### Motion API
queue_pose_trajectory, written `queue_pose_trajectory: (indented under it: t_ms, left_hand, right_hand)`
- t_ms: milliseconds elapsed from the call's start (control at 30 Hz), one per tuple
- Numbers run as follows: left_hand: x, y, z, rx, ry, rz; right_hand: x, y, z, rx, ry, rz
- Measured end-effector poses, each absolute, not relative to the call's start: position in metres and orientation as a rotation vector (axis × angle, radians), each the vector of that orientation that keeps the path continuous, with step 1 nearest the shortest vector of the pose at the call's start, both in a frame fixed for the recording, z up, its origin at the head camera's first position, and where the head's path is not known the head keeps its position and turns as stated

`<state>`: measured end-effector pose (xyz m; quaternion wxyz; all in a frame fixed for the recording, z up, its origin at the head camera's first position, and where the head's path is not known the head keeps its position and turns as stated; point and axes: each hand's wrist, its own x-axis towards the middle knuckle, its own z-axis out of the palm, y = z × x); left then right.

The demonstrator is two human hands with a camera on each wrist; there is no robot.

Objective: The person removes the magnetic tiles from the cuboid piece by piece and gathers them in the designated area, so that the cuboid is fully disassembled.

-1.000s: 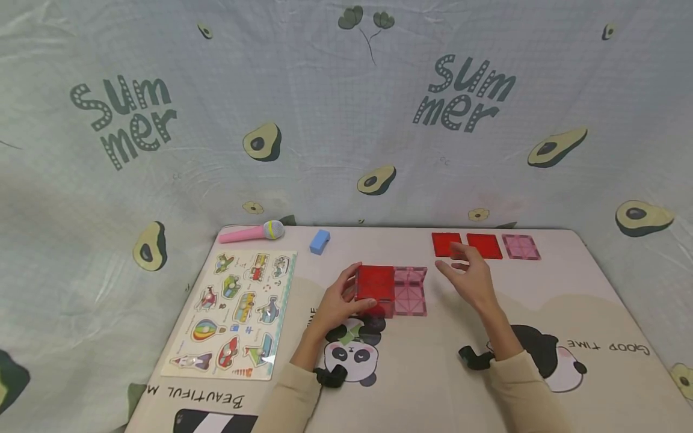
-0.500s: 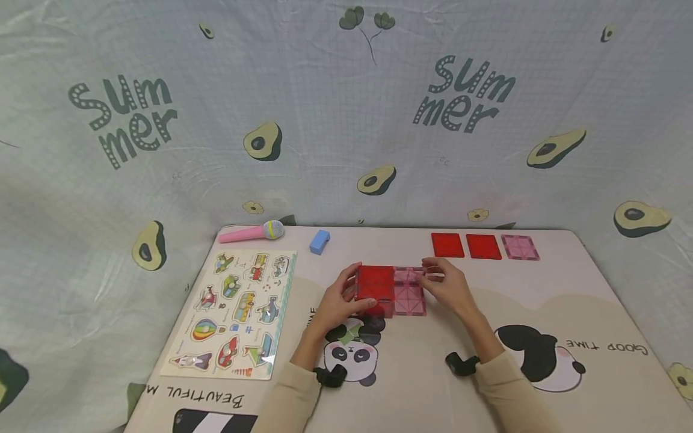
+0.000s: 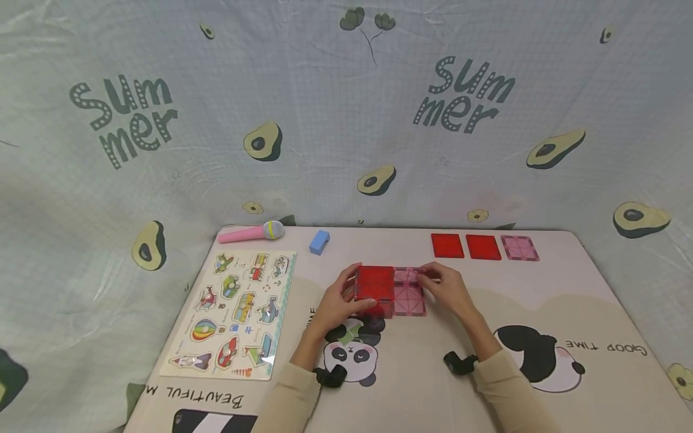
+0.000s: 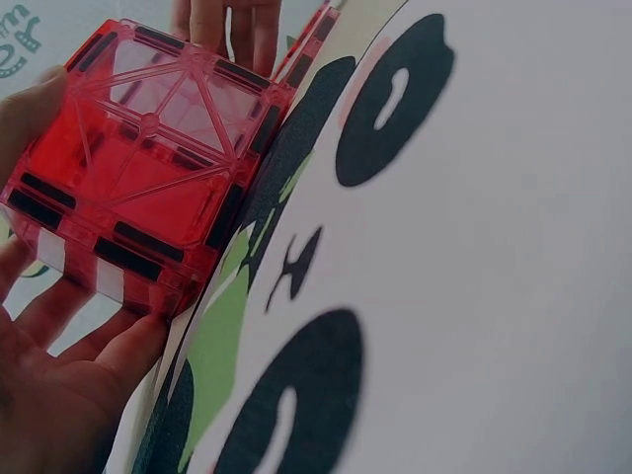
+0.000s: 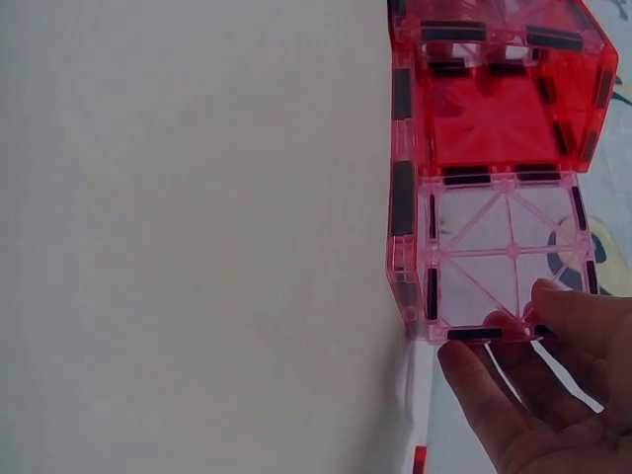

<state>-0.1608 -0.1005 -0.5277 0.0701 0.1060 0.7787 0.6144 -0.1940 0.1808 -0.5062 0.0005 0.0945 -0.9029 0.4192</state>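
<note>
A box of translucent red magnetic tiles [image 3: 376,282] sits mid-table. My left hand [image 3: 337,307] grips it from the left, thumb on the near side and fingers behind; the left wrist view has the thumb and fingers on opposite sides of the box [image 4: 148,128]. Joined to the box's right side, a pink magnetic tile [image 3: 409,300] lies flat. Another pink tile [image 5: 509,247] stands along that tile's far edge, beside the red box. My right hand [image 3: 449,291] pinches the standing tile's right edge between thumb and fingers, partly hiding that edge.
Two loose red tiles [image 3: 483,247] and a pink tile [image 3: 520,248] lie along the back right. A pink toy microphone [image 3: 251,232] and a blue block [image 3: 319,242] lie at the back left. A picture puzzle board [image 3: 233,316] covers the left side.
My right hand has come left and toward me from near the loose red tiles and now pinches the standing pink tile. The left hand keeps its hold on the red box.
</note>
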Motion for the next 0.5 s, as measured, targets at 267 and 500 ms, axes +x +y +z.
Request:
queue_pose_trajectory:
  t_ms: [267,500]
  left_hand:
    - [-0.1613,-0.1004,-0.5302,0.325,2.35,1.857]
    - [-0.1614,-0.1004,-0.5305,0.318,2.34,1.871]
  right_hand:
    - [-0.1966,0.1792,-0.5048,0.303,-2.86,1.289]
    - [-0.1995,0.1772,-0.5065,0.314,-2.85,1.26]
